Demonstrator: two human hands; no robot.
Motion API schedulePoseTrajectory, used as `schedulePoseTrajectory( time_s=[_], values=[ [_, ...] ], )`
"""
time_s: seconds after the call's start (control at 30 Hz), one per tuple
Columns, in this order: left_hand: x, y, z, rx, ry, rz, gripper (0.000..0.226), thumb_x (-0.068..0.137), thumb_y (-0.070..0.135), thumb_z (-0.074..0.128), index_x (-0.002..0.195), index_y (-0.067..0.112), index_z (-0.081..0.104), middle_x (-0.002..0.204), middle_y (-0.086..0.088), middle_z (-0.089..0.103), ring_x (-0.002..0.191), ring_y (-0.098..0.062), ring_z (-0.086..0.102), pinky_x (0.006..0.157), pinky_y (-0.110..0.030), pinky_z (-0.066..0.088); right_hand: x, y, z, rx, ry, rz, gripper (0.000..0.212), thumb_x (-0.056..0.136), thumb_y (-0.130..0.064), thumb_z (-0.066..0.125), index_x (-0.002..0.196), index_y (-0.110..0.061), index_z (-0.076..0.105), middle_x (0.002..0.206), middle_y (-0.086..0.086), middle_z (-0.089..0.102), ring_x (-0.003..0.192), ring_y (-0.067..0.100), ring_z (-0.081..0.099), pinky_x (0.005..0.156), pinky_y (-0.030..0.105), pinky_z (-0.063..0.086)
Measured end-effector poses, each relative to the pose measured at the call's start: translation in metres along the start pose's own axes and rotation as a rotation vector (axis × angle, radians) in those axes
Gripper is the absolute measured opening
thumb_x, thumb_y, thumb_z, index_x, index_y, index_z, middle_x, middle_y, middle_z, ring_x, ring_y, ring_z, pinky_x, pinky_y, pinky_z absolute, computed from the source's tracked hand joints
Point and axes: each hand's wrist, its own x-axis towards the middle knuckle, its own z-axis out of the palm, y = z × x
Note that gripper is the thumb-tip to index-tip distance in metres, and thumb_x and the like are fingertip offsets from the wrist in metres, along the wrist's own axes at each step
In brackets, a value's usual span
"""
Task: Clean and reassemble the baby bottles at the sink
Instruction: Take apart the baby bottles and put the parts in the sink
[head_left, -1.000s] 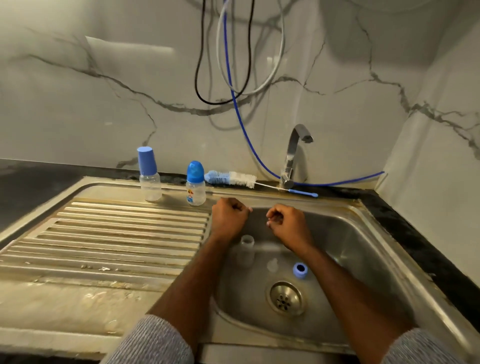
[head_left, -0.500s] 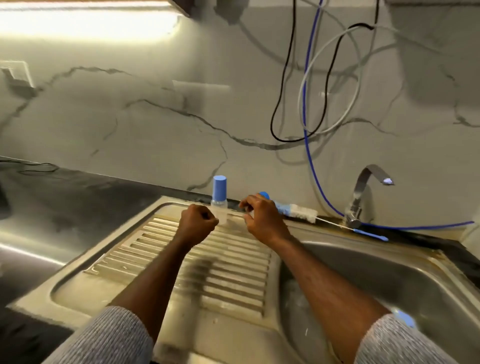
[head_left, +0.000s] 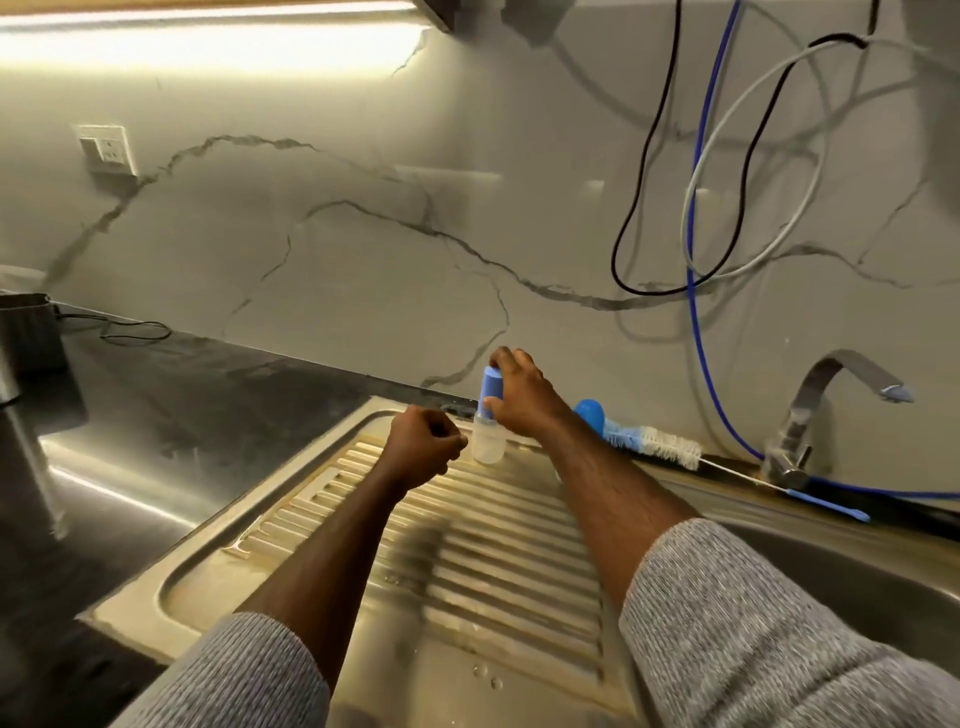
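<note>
A small clear baby bottle (head_left: 488, 441) with a tall blue cap (head_left: 492, 389) stands upright at the back of the steel drainboard (head_left: 467, 545). My right hand (head_left: 519, 400) wraps around the blue cap from the right. My left hand (head_left: 423, 449) is a closed fist just left of the bottle's body, with nothing visible in it. Behind my right forearm, the rounded blue top of a second bottle (head_left: 589, 414) peeks out. A blue and white bottle brush (head_left: 660, 447) lies along the back ledge.
The tap (head_left: 810, 415) stands at the right over the sink basin (head_left: 857, 566), mostly out of frame. Cables and a blue hose (head_left: 696, 260) hang down the marble wall. A dark counter (head_left: 182, 415) runs left, with a metal container (head_left: 26, 332) at its far end.
My view swung left from the basin to the drainboard. My right hand moved left from the second bottle onto the tall-capped bottle's cap. My left fist moved up beside that bottle.
</note>
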Motion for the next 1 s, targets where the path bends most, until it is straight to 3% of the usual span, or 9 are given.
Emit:
schedulePoseTrajectory(
  time_s=[0.1, 0.17, 0.23, 0.33, 0.47, 0.57, 0.73, 0.83, 1.0],
  values=[
    [-0.005, -0.007, 0.007, 0.008, 0.021, 0.012, 0.008, 0.087, 0.009, 0.075, 0.084, 0.002, 0.073, 0.076, -0.016, 0.073, 0.06, -0.02, 0.065, 0.065, -0.037, 0.058, -0.017, 0.007, 0.004, 0.098, 0.127, -0.038, 0.041, 0.09, -0.018, 0.072, 0.12, -0.02, 0.043, 0.113, 0.004, 0.054, 0.091, 0.016, 0.051, 0.066, 0.022, 0.038],
    [-0.01, -0.008, 0.014, 0.013, 0.082, 0.022, 0.011, 0.086, 0.02, 0.078, 0.09, 0.01, 0.073, 0.079, -0.006, 0.072, 0.066, -0.016, 0.065, 0.068, -0.034, 0.055, -0.035, 0.014, 0.006, 0.192, 0.186, -0.059, 0.041, 0.088, -0.022, 0.074, 0.114, -0.024, 0.042, 0.102, -0.002, 0.054, 0.086, 0.014, 0.054, 0.06, 0.019, 0.036],
    [-0.016, -0.002, 0.025, -0.051, 0.123, 0.073, 0.018, 0.086, 0.03, 0.079, 0.096, 0.017, 0.072, 0.079, -0.001, 0.07, 0.064, -0.012, 0.062, 0.064, -0.028, 0.049, -0.061, 0.027, 0.005, 0.331, 0.269, -0.068, 0.044, 0.086, -0.027, 0.076, 0.11, -0.033, 0.041, 0.093, -0.01, 0.056, 0.082, 0.009, 0.057, 0.062, 0.021, 0.041],
    [-0.028, 0.017, 0.046, -0.291, 0.068, 0.206, 0.021, 0.091, 0.029, 0.075, 0.096, 0.009, 0.072, 0.084, -0.014, 0.07, 0.073, -0.016, 0.059, 0.07, -0.034, 0.047, -0.105, 0.054, -0.007, 0.493, 0.399, -0.03, 0.047, 0.077, -0.034, 0.082, 0.107, -0.042, 0.047, 0.095, -0.018, 0.059, 0.085, 0.001, 0.061, 0.066, 0.016, 0.047],
    [-0.053, 0.057, 0.088, -0.488, -0.127, 0.304, 0.036, 0.087, 0.037, 0.068, 0.096, 0.002, 0.071, 0.084, -0.014, 0.067, 0.076, -0.01, 0.056, 0.065, -0.016, 0.043, -0.163, 0.112, -0.035, 0.626, 0.515, 0.065, 0.044, 0.072, -0.019, 0.088, 0.106, -0.028, 0.061, 0.101, -0.001, 0.071, 0.092, 0.013, 0.069, 0.079, 0.026, 0.056],
    [-0.068, 0.081, 0.137, -0.373, -0.301, 0.344, 0.032, 0.084, 0.013, 0.081, 0.11, 0.001, 0.068, 0.092, -0.01, 0.067, 0.083, -0.014, 0.062, 0.078, -0.027, 0.053, -0.204, 0.158, -0.057, 0.714, 0.524, 0.173, 0.041, 0.076, -0.004, 0.083, 0.107, -0.022, 0.063, 0.11, 0.009, 0.071, 0.1, 0.024, 0.069, 0.084, 0.037, 0.058],
    [-0.092, 0.104, 0.214, -0.049, -0.606, 0.362, 0.077, 0.069, 0.032, 0.093, 0.136, 0.022, 0.056, 0.122, 0.002, 0.067, 0.108, -0.01, 0.066, 0.097, -0.03, 0.055, -0.264, 0.218, -0.075, 0.861, 0.531, 0.334, 0.032, 0.082, -0.007, 0.08, 0.107, -0.021, 0.067, 0.109, 0.009, 0.073, 0.098, 0.019, 0.072, 0.076, 0.031, 0.06],
    [-0.098, 0.112, 0.244, -0.002, -0.641, 0.405, 0.08, 0.07, 0.033, 0.092, 0.14, 0.022, 0.056, 0.13, 0.004, 0.065, 0.116, -0.009, 0.063, 0.103, -0.034, 0.051, -0.276, 0.238, -0.083, 0.954, 0.53, 0.423, 0.029, 0.083, -0.003, 0.076, 0.107, -0.017, 0.068, 0.105, 0.012, 0.074, 0.096, 0.027, 0.073, 0.077, 0.037, 0.061],
    [-0.098, 0.114, 0.282, 0.081, -0.685, 0.443, 0.077, 0.074, 0.03, 0.089, 0.143, 0.023, 0.053, 0.134, 0.003, 0.062, 0.12, -0.012, 0.06, 0.104, -0.031, 0.048, -0.28, 0.265, -0.094, 0.866, 0.371, 0.42, 0.019, 0.08, -0.004, 0.079, 0.093, -0.015, 0.07, 0.1, 0.012, 0.075, 0.088, 0.021, 0.073, 0.069, 0.029, 0.058]
  ],
)
